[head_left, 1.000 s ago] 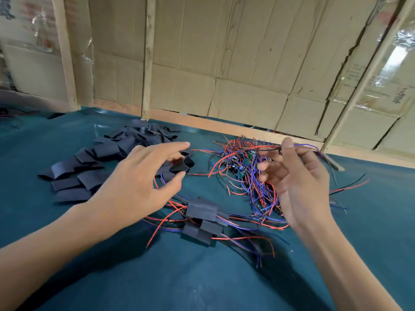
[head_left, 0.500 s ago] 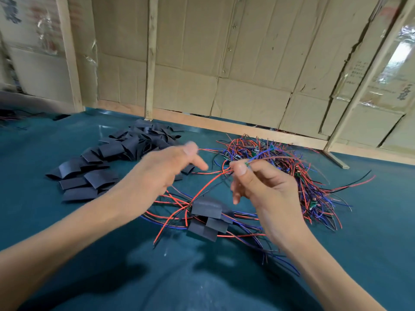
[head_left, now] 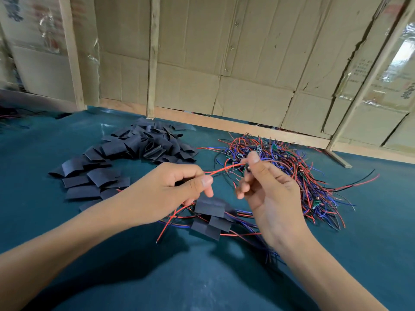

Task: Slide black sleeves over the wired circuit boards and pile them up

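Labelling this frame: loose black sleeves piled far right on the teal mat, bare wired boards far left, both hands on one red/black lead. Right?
Sides are swapped. In the head view the pile of flat black sleeves lies far left and the tangle of bare wired boards far right. Both hands, left hand and right hand, do pinch the red-and-black lead.

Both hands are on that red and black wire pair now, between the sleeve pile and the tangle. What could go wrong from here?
1. The right hand pinches the wire pair right beside the tangle of wired boards; pulling may drag neighbours along.
2. The left hand pinches the wire ends and seems to hold a black sleeve, mostly hidden; the ends could splay and miss it.
3. Slack could snag the sleeved boards below.
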